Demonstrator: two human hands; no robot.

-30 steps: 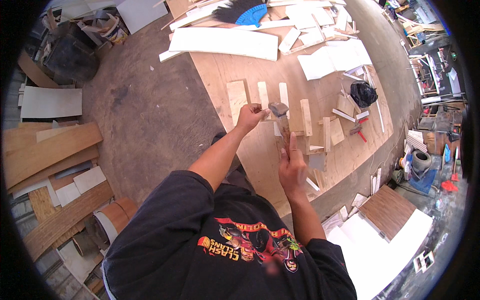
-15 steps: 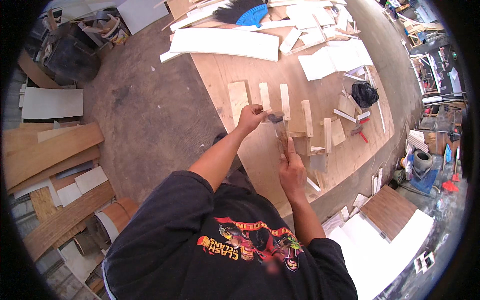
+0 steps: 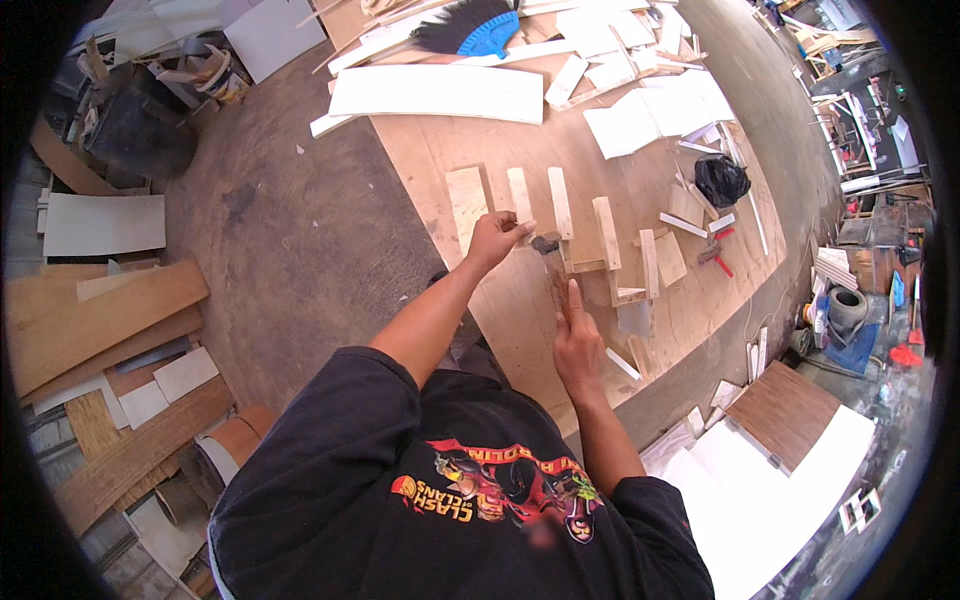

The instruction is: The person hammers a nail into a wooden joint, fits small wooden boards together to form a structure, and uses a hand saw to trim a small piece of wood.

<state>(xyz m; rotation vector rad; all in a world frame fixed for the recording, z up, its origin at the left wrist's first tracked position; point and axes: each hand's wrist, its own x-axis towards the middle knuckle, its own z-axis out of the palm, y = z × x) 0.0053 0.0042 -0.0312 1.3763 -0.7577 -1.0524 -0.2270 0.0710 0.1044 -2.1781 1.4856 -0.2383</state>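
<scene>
My right hand point(image 3: 581, 352) grips the handle of a hammer point(image 3: 546, 244), its index finger stretched along the wood. The dark hammer head is close to the fingertips of my left hand point(image 3: 494, 240). Those fingers are pinched together at the near end of an upright wooden strip point(image 3: 517, 190); whatever is between them is too small to make out. Left of it lies a wider wooden board point(image 3: 466, 200). To the right are another strip point(image 3: 559, 203) and a joined wooden frame point(image 3: 607, 235) with several short pieces.
The plywood tabletop point(image 3: 440, 150) carries red-handled pincers point(image 3: 716, 256), a black plastic bag point(image 3: 722, 180) and white panels point(image 3: 440, 93). A blue brush point(image 3: 488, 34) rests among offcuts at the far edge. Stacked boards point(image 3: 110, 320) lie on the floor at left, a white panel point(image 3: 780, 500) at lower right.
The view has shifted slightly, so the table's things appear a little farther left. The hammer head is slightly lower in the picture; my left hand remains pinched near the strip.
</scene>
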